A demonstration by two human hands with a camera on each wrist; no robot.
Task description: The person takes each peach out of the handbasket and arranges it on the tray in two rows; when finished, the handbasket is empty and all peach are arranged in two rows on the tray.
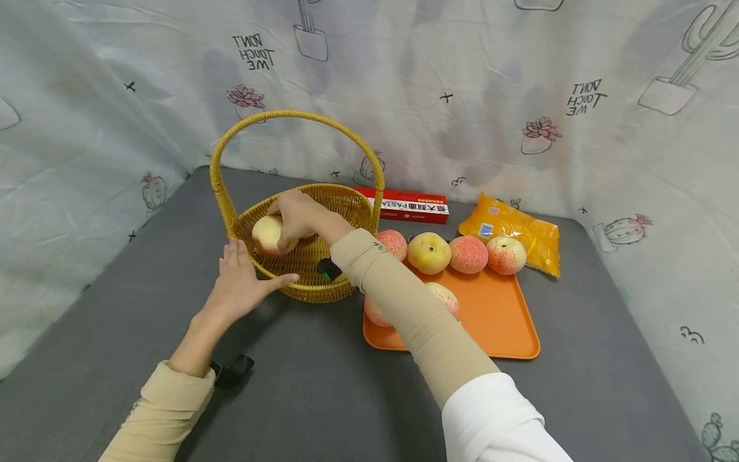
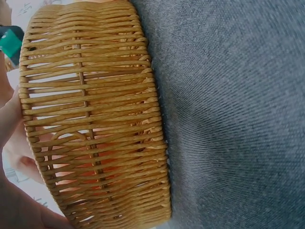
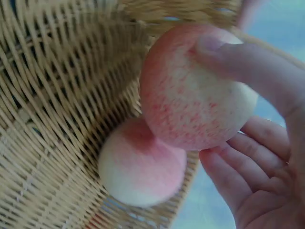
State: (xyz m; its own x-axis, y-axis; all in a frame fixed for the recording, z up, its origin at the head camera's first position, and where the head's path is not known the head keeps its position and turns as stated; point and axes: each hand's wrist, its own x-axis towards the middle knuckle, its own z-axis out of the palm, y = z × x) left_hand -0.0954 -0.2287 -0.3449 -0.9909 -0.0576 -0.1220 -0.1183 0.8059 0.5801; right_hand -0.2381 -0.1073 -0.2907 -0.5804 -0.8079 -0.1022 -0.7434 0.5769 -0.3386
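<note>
A yellow wicker basket (image 1: 317, 293) with a tall arched handle (image 1: 297, 114) stands on the grey table. Over its left inside, my right hand (image 1: 300, 217) holds a pale peach (image 1: 267, 232) with a red blush. In the right wrist view the thumb presses on this peach (image 3: 195, 90) and the fingers support its far side. Another peach (image 3: 143, 167) lies against the basket wall just below it. My left hand (image 1: 235, 289) rests on the basket's near left rim, fingers straight and thumb spread out. The left wrist view shows the woven outer wall (image 2: 105, 124) close up.
Right of the basket is an orange tray (image 1: 502, 314) with several peaches (image 1: 469, 255), partly covered by my right forearm. Behind lie a red pasta box (image 1: 407, 206) and a yellow-orange bag (image 1: 514, 230). A printed cloth (image 1: 462, 141) hangs behind the table.
</note>
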